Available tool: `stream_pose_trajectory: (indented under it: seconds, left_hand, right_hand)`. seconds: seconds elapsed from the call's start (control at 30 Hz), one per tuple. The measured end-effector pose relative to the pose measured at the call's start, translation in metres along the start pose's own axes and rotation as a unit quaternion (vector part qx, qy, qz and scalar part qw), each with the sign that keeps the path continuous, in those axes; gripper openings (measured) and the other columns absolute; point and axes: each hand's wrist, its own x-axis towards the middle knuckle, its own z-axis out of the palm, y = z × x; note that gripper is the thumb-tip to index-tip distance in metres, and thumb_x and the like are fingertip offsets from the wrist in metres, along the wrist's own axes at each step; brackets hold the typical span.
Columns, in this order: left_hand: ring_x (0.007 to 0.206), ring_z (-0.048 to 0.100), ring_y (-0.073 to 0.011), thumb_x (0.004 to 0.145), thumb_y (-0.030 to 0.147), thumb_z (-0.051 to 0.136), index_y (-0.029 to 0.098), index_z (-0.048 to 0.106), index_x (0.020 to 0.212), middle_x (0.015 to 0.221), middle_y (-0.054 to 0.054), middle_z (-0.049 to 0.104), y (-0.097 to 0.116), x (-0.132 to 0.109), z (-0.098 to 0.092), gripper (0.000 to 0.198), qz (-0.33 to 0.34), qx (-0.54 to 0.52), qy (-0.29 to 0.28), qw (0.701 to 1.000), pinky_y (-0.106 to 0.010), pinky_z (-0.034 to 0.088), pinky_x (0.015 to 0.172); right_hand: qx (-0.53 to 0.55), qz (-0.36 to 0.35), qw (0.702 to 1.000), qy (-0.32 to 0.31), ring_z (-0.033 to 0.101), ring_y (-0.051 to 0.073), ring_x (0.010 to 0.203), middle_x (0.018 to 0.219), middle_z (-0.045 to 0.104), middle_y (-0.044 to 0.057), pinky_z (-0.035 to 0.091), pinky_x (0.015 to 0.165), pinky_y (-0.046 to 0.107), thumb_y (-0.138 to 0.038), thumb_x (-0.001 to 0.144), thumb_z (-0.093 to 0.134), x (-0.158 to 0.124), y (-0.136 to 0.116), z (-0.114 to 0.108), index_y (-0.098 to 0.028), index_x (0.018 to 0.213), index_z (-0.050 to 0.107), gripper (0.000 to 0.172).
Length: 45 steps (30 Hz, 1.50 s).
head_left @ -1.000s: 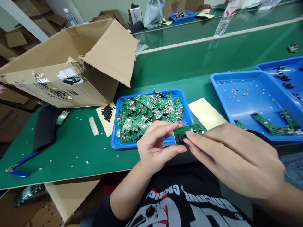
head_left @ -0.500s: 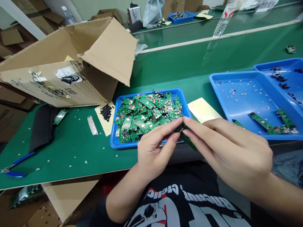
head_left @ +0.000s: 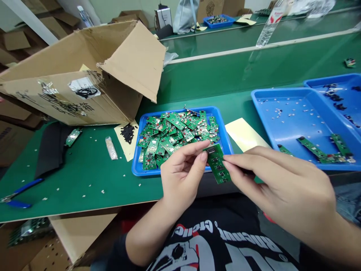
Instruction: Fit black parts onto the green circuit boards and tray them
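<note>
A green circuit board (head_left: 217, 165) with several small black parts is held up over the near edge of the table, tilted toward me. My left hand (head_left: 183, 169) pinches its upper left corner between thumb and forefinger. On the board's right edge, the thumb and forefinger of my right hand (head_left: 282, 184) are closed. Just behind them, a blue tray (head_left: 136, 171) holds a heap of similar circuit boards (head_left: 169, 135). To the right, a second blue tray (head_left: 287, 124) contains several boards and scattered small white bits.
A cardboard box (head_left: 56, 98) stands at the left. Small black pieces (head_left: 128, 132) lie on yellow paper beside blue-handled cutters (head_left: 19, 194), black foam (head_left: 52, 150) and a small clear packet (head_left: 111, 148). Another yellow sheet (head_left: 245, 133) lies between the trays. A bottle (head_left: 269, 26) stands behind.
The board has turned so that its flat face with the black parts now shows. My right hand has shifted slightly right and down, from the board's top end to its right edge.
</note>
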Motion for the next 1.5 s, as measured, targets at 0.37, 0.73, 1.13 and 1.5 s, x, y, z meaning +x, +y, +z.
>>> stream_pose_trajectory:
  seconds: [0.37,0.73,1.13,1.5]
  left_hand:
    - [0.062,0.064,-0.0077,0.083,0.017,0.07,0.023,0.075,0.094,0.08,-0.001,0.074,0.001,-0.001,-0.003,0.014,-0.006,0.005,-0.013,1.0,-0.015,0.054,0.057]
    - [0.061,0.061,-0.0098,0.084,0.016,0.066,0.021,0.072,0.105,0.076,-0.002,0.07,0.008,0.009,-0.012,0.022,-0.01,0.064,-0.116,0.991,-0.017,0.048,0.051]
    - [0.083,0.073,-0.0201,0.089,0.015,0.06,0.022,0.055,0.133,0.088,-0.008,0.075,0.016,0.033,-0.025,0.045,-0.141,-0.029,-0.34,0.929,-0.027,0.06,0.069]
    - [0.072,0.066,-0.0133,0.09,0.019,0.056,0.027,0.056,0.13,0.113,-0.011,0.067,-0.012,0.045,-0.025,0.041,-0.224,-0.104,-0.425,0.871,-0.02,0.05,0.05]
  right_hand:
    - [-0.008,0.005,1.0,0.023,0.058,0.013,0.057,0.066,0.062,0.001,0.046,0.053,0.027,-0.01,0.089,0.058,0.007,0.011,0.008,-0.022,0.087,0.064,0.013]
    - [-0.034,-0.074,0.997,-0.006,0.061,0.016,0.067,0.075,0.067,0.006,0.049,0.061,0.03,-0.01,0.086,0.062,0.001,0.021,0.005,-0.015,0.093,0.065,0.009]
    - [0.053,-0.06,0.995,-0.055,0.057,0.01,0.064,0.075,0.062,0.0,0.048,0.057,0.023,-0.011,0.093,0.053,0.002,0.03,0.006,-0.021,0.126,0.058,0.035]
    - [0.183,-0.11,0.971,-0.103,0.059,0.01,0.074,0.081,0.063,0.004,0.051,0.066,0.022,-0.008,0.092,0.054,-0.003,0.042,0.016,-0.014,0.091,0.062,0.01]
